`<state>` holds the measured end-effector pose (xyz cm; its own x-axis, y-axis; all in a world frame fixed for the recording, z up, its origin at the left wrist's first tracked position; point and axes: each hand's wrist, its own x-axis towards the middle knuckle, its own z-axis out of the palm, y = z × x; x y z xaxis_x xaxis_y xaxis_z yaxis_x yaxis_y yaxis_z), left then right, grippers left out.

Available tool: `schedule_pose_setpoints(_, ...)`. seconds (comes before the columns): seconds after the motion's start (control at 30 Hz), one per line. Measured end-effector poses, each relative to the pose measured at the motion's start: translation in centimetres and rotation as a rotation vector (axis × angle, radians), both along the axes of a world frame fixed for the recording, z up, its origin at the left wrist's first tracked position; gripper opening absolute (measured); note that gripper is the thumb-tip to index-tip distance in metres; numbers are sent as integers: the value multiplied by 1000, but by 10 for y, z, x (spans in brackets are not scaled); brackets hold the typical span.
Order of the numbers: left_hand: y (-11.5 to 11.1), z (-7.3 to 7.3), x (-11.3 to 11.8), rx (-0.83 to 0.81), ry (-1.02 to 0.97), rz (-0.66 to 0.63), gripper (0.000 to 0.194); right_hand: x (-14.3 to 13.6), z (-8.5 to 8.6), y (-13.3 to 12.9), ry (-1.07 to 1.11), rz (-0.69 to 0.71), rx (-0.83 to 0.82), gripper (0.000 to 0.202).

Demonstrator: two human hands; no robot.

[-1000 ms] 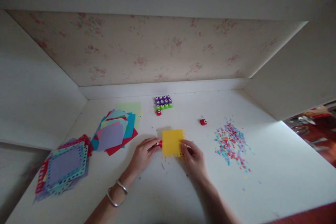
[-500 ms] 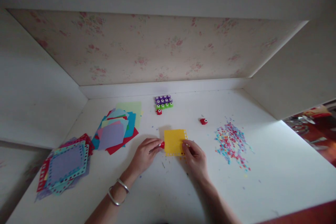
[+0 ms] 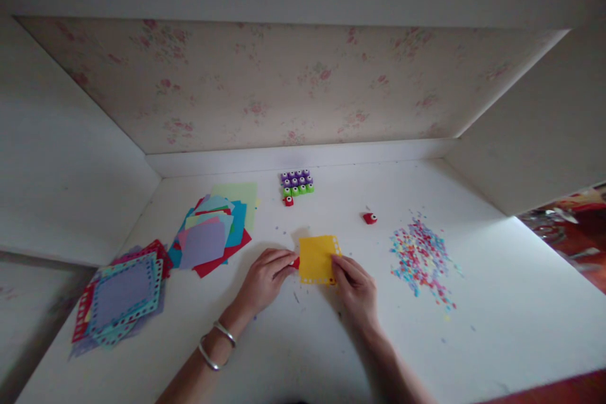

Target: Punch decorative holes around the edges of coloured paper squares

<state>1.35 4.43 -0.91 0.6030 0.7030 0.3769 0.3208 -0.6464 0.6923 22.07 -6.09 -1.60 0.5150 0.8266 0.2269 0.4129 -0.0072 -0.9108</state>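
My right hand pinches the right edge of a yellow square of paper. Punched holes run along the paper's right and bottom edges. My left hand is closed around a small red craft punch, which meets the paper's left edge; fingers hide most of the punch. Farther back, a single red punch sits in front of rows of purple punches and green punches. Another red punch lies apart, beyond my right hand.
At the left lie a pile of plain coloured paper squares and, nearer me, a pile of hole-edged squares. Colourful confetti is scattered on the white tabletop at the right. White panels and a floral-papered wall enclose the table.
The whole view has shifted slightly. Both hands still hold the paper and the punch in nearly the same position, with the punch still at the left edge.
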Motion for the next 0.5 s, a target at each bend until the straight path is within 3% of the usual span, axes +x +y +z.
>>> schedule_pose_setpoints(0.23, -1, 1, 0, 3, 12, -45, 25, 0, 2, 3, -3, -19, 19, 23)
schedule_pose_setpoints(0.5, 0, -2, 1, -5, 15, -5, 26, 1, -3, 2, 79, 5, -7, 23)
